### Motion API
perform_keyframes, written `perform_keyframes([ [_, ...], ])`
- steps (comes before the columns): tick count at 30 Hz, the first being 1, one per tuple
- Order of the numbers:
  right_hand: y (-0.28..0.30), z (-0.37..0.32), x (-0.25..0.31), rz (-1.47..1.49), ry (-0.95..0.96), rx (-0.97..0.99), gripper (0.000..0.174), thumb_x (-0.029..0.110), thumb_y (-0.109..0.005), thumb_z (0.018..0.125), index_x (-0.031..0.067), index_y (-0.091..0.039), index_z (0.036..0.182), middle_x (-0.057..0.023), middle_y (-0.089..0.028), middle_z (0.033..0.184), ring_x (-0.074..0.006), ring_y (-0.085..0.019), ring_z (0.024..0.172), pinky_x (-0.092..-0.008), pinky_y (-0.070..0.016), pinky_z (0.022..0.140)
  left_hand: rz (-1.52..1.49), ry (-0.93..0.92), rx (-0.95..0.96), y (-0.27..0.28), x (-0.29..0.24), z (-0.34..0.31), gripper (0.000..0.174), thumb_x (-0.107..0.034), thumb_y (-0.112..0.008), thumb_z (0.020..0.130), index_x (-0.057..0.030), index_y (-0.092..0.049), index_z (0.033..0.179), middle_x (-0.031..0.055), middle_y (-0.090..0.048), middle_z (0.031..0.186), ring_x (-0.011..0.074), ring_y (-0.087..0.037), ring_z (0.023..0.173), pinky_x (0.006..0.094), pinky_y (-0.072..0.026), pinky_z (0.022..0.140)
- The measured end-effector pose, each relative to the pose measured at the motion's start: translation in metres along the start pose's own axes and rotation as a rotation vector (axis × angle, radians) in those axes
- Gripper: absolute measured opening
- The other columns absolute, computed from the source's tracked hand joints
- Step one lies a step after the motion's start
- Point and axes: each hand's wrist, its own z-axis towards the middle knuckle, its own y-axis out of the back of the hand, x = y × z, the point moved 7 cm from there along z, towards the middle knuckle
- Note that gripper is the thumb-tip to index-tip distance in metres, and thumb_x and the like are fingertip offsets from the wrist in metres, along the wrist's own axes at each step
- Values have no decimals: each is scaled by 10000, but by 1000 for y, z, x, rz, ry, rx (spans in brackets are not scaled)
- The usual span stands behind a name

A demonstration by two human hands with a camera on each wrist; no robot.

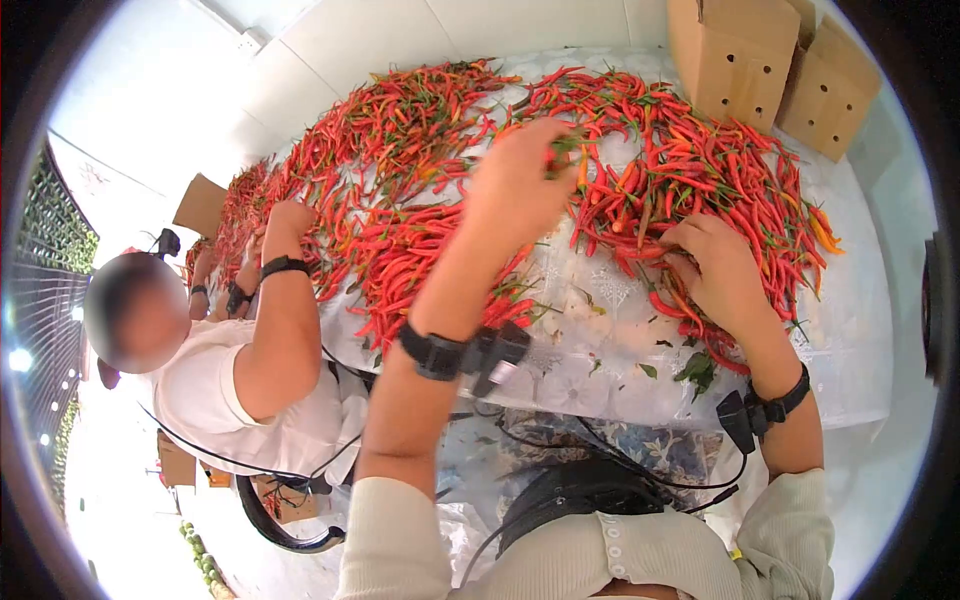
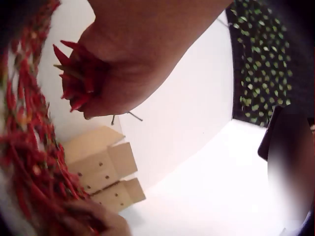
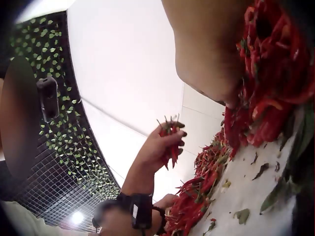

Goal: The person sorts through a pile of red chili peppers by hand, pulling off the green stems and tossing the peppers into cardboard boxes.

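Note:
My left hand (image 1: 522, 185) is raised above the table, curled round several red chilies; their tips poke out of the fist in the left wrist view (image 2: 74, 81), and stems show in the right wrist view (image 3: 170, 140). At the right, my right hand (image 1: 715, 265) rests on the edge of the large heap of red chilies (image 1: 740, 190), its fingers bent among them. Whether it grips any chili is hidden. A neater pile of red chilies (image 1: 400, 265) lies to the left, below my left forearm.
Cardboard boxes with holes (image 1: 745, 65) stand at the back right. Another person in a white shirt (image 1: 215, 390) reaches over chilies at the left. Loose leaves (image 1: 697, 372) lie near the front edge of the white-covered table (image 1: 840, 340). Cables hang below the edge.

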Motion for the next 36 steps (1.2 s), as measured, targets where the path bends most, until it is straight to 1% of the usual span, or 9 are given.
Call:
perform_keyframes([
  [6,27,1,3,21,12,-246,120,78,-620,767,49,-602,883,-111,-579,837,-307,-562,822,-387,-462,726,713,163,245,39,91,-10,297,-217,-622,787,-81,-582,1048,167,-600,976,346,-578,947,465,-462,798],
  [13,34,-3,-20,-23,-103,-312,114,93,-606,783,56,-601,890,-107,-581,825,-301,-566,822,-389,-461,717,582,172,452,18,122,-37,523,-437,-624,801,-7,-566,1093,243,-548,1054,382,-523,1033,455,-434,867],
  [17,35,-5,-31,-79,-138,-323,113,71,-619,751,56,-608,862,-101,-585,846,-300,-562,848,-393,-458,749,332,156,549,13,131,-33,563,-450,-622,796,1,-571,1128,251,-558,1070,386,-518,1048,438,-426,880],
  [21,37,-3,-26,-140,-94,-341,112,53,-627,726,53,-612,837,-94,-587,861,-304,-555,867,-398,-450,772,413,131,424,25,116,-21,481,-375,-636,797,9,-584,1084,227,-596,1001,366,-564,967,423,-438,854],
  [24,28,0,-16,-94,-27,-325,127,49,-627,708,66,-618,833,-92,-581,851,-298,-549,851,-401,-446,753,331,7,127,26,61,-13,413,-316,-639,793,10,-594,1044,208,-606,978,347,-573,944,413,-445,834],
  [25,23,0,-12,-72,1,-315,135,50,-626,700,72,-620,833,-91,-579,846,-294,-547,842,-401,-445,743,163,114,150,14,49,-13,343,-247,-624,833,-17,-588,1084,151,-622,998,243,-615,881,328,-476,776],
  [30,-13,6,7,-136,117,-14,174,105,-664,718,98,-630,888,-71,-545,812,-257,-518,819,-382,-410,728,-273,70,234,-65,-7,-12,240,-200,-619,840,15,-618,946,82,-636,785,165,-601,715,294,-470,656],
  [33,-24,10,12,-295,132,25,201,193,-683,714,116,-640,894,-45,-537,795,-229,-498,859,-376,-381,771,-501,170,144,-86,-6,-9,203,-162,-608,832,20,-603,921,102,-607,708,180,-583,611,315,-466,577],
  [36,-27,16,5,-245,57,77,183,130,-678,712,89,-632,884,-64,-557,800,-249,-525,805,-381,-408,733,-863,417,175,-109,11,-20,197,-166,-586,868,10,-590,957,45,-582,691,97,-534,573,255,-446,513],
])
